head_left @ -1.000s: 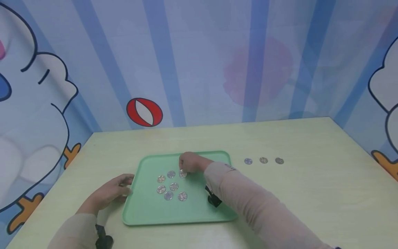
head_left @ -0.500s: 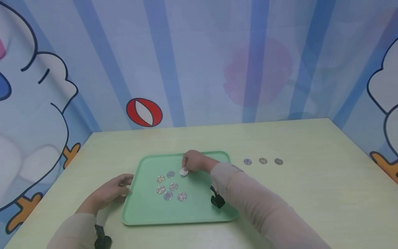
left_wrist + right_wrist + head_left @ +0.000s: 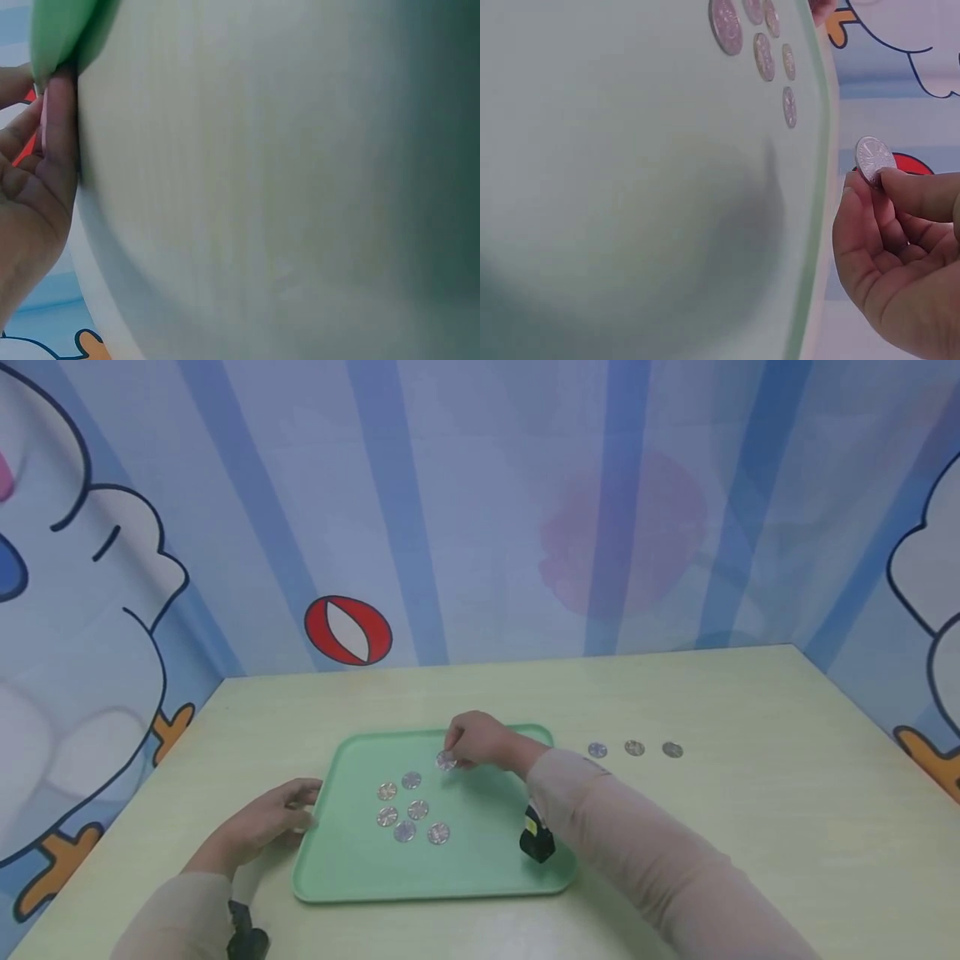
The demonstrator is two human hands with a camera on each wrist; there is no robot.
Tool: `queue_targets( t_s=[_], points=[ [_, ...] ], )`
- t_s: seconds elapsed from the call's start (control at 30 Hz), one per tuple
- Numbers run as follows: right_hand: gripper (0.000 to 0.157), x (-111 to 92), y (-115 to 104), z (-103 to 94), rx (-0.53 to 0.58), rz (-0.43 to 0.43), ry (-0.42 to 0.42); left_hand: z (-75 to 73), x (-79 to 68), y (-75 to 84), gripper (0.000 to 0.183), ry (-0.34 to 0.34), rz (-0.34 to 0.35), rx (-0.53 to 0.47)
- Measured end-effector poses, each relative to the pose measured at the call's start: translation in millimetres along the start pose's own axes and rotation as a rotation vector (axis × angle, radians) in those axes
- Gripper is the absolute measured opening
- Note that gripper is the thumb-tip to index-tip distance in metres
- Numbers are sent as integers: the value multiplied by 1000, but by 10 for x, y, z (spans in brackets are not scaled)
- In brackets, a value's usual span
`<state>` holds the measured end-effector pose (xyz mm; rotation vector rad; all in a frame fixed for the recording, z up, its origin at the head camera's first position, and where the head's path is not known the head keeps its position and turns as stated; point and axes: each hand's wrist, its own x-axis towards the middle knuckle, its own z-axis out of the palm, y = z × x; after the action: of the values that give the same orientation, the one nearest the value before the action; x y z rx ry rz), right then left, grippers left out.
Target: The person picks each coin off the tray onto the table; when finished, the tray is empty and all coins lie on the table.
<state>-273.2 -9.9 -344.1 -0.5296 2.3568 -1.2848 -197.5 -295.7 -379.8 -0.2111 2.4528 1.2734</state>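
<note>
My right hand [image 3: 480, 739] pinches a silver coin [image 3: 873, 159] between thumb and fingers. In the right wrist view the coin stands tilted above the tray's surface. Below and left of it in the head view, several silver coins [image 3: 417, 810] lie loosely grouped on the green tray [image 3: 495, 868]. My left hand [image 3: 262, 822] is at the tray's left edge, thumb and fingertips touching the rim, as the left wrist view [image 3: 37, 172] shows from the side with the hand beside the green rim [image 3: 64, 30].
To the right of the tray, three coins [image 3: 634, 748] lie in a row on the pale wooden table [image 3: 750, 793]. A blue striped cloth [image 3: 480, 510] with cartoon prints stands behind the table. Small black devices [image 3: 537, 839] hang at both wrists.
My right hand has lifted the coin from the tray and moved slightly up and right with it. The left hand stays at the tray's edge.
</note>
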Motion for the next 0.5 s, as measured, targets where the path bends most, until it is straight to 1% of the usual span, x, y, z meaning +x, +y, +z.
queue_targets(
  t_s=[0.2,0.5],
  points=[
    [4,-63,27,-75,87,3,6,-3,5,-4,61,-4,8,-9],
    [4,-196,126,-215,134,-8,23,-1,0,-3,61,-7,0,-6]
  ],
)
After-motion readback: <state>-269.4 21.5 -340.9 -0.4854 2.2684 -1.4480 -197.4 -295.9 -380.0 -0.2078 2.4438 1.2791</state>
